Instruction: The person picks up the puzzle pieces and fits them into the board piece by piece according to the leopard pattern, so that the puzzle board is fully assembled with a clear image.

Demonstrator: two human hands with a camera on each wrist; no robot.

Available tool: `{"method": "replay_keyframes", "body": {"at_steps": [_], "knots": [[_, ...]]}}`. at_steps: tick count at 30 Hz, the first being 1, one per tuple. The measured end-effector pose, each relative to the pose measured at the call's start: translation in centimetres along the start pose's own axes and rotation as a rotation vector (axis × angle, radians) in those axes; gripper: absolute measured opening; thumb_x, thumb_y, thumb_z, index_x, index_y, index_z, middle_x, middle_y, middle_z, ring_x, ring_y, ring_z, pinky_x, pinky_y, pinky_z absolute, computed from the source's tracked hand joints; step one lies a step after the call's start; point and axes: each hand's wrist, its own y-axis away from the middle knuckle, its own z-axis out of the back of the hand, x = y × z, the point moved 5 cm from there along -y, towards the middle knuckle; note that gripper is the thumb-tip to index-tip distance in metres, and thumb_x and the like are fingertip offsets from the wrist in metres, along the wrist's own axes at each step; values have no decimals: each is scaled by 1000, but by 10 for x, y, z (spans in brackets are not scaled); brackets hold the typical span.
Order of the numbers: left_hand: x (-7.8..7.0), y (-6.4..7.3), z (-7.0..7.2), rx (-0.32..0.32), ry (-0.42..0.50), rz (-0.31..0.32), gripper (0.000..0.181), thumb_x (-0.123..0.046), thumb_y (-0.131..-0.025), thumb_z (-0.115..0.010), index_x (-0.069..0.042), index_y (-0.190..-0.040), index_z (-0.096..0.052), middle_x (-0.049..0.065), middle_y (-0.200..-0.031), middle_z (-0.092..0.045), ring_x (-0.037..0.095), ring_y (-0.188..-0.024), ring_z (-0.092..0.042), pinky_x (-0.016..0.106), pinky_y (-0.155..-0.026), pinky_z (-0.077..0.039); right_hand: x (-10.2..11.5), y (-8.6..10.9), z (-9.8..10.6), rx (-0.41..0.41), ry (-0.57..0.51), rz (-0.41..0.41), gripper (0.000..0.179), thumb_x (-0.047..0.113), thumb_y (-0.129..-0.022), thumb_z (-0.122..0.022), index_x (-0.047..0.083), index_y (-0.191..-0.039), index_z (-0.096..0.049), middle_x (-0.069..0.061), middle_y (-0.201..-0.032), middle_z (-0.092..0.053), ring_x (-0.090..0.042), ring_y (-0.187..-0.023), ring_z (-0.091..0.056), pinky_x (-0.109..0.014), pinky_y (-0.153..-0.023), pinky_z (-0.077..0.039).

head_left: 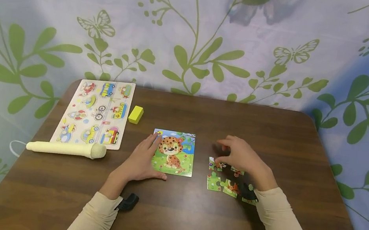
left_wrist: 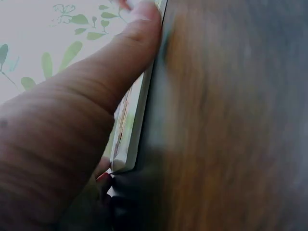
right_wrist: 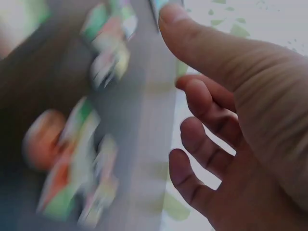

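A square picture board [head_left: 172, 157] showing a spotted leopard cub lies mid-table. My left hand [head_left: 142, 160] rests at its left side, fingers along the left edge and thumb stretched by the lower edge. In the left wrist view the thumb [left_wrist: 130, 48] lies beside the board's edge [left_wrist: 130, 130]. My right hand [head_left: 241, 154] hovers over several loose jigsaw pieces [head_left: 213, 182] right of the board, partly hiding some. Its fingers are loosely bent with nothing between them. The right wrist view shows those pieces [right_wrist: 72, 168] blurred, apart from the fingertips.
A wooden peg puzzle [head_left: 80, 105] with vehicle shapes lies at the back left. Beside it is a yellow block [head_left: 136, 115]. A cream microphone [head_left: 65, 148] with a cord loop overlaps its lower edge. Black bands show at both wrists. A patterned cloth hangs behind the table.
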Motion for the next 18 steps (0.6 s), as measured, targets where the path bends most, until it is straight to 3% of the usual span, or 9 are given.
{"method": "replay_keyframes", "body": {"at_steps": [6,11,18], "knots": [[9,4,7,18,-17,5,137,-66,-70,-85,-2,-164,-9,17,-172,-9,36,-160,-12,56,-127,-21,-12,25,-15,21,24,10,57,38,-81,-87,10,-128,-71,3,-89,-58,-11,-73,-50,-29,-68,-44],[12,6,9,14,11,1,134,-62,-71,-86,-1,-163,-11,18,-172,-12,38,-159,-13,57,-126,-21,-11,29,-20,-13,65,6,51,41,-81,-86,15,-124,-74,7,-88,-57,-12,-77,-46,-29,-69,-41],[9,4,7,11,9,-16,132,-63,-71,-85,0,-163,-14,18,-171,-14,38,-159,-14,58,-126,-22,-8,30,-23,-43,191,80,38,39,-85,-82,14,-113,-75,6,-89,-58,-12,-79,-48,-32,-72,-46]]}}
